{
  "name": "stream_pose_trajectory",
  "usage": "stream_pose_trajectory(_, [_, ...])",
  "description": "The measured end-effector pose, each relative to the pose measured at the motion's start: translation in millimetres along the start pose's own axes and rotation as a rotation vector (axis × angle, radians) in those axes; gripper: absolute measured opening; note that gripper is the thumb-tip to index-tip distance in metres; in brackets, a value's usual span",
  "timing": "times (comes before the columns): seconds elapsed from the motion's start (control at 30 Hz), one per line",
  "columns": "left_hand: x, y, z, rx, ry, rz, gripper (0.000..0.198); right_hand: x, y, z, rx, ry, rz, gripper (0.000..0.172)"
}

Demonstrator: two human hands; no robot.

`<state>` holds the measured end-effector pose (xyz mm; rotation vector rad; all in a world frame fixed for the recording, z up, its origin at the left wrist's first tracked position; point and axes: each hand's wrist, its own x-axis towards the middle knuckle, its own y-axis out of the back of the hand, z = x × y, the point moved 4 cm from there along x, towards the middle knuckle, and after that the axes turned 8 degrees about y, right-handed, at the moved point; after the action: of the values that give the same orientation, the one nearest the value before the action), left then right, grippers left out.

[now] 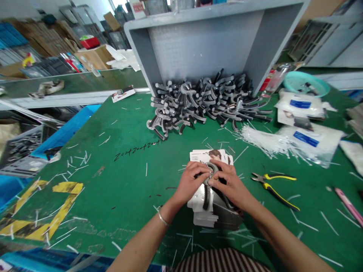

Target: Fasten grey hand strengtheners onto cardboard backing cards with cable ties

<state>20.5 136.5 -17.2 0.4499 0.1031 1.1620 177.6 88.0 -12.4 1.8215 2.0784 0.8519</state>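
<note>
A grey-and-black tool with two curved handles (207, 197) lies over a stack of printed cards (202, 218) on the green table in front of me. My left hand (193, 180) pinches the grey rounded top of the tool from the left. From the right, my right hand (228, 184) presses thumb and fingers around the same part. The fingertips of both hands nearly meet there, and whatever thin piece may be between them is too small to make out. Right of the hands rest pliers with yellow-and-black handles (279, 189), jaws toward me and parted.
A grey crate (204, 45) tipped on its side spills a heap of similar tools (195, 102). White cable ties (263, 141), plastic bags (314, 139), a teal bowl (306, 83) and a pink cutter (348, 206) are at the right. Cut tie scraps litter the green tabletop (127, 189).
</note>
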Motion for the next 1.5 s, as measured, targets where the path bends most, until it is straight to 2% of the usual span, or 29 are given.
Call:
stream_pose_trajectory(0.63, [-0.9,-0.4,0.3,-0.007,-0.006,0.03,0.007,0.5,-0.2,-2.1,-0.017,0.038,-0.005,0.02])
stream_pose_trajectory(0.9, [-1.5,-0.1,-0.2,0.007,-0.015,0.014,0.008,-0.7,-1.0,2.1,0.016,-0.009,0.007,0.017])
stream_pose_trajectory(1.07, [-2.4,3.5,1.9,0.007,-0.038,-0.054,0.009,1.6,-0.4,1.3,0.057,-0.064,0.055,0.02])
stream_pose_trajectory(1.17, [0.7,7.7,4.5,-0.055,0.028,-0.085,0.011,2.7,0.8,0.8,0.046,-0.074,0.09,0.021])
stream_pose_trajectory(1.23, [4.2,9.9,7.0,-0.062,0.086,-0.081,0.011,2.8,0.2,0.7,0.028,-0.047,0.061,0.02])
stream_pose_trajectory(1.33, [9.0,8.8,15.3,0.027,0.115,-0.119,0.012,2.2,-2.3,2.4,0.012,0.009,0.012,0.019])
stream_pose_trajectory(1.5, [13.2,4.7,32.0,0.205,0.124,-0.184,0.011,0.7,-3.6,7.5,-0.023,0.043,0.043,0.015])
